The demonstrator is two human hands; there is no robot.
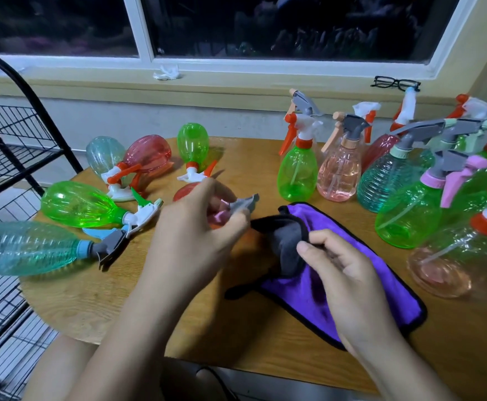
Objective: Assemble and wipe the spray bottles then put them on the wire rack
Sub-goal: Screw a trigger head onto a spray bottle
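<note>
Glossy translucent plastic spray bottles (297, 172), plush purple cloth (381, 285), smooth wood-grain table (236, 342), black wire rack (19, 146).

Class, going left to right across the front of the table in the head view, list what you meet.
Teal ribbed plastic spray bottle lying down, left hand gripping a grey-and-pink sprayer head, right hand pinching the purple microfibre cloth, clear pink plastic bottle with red collar.
</note>
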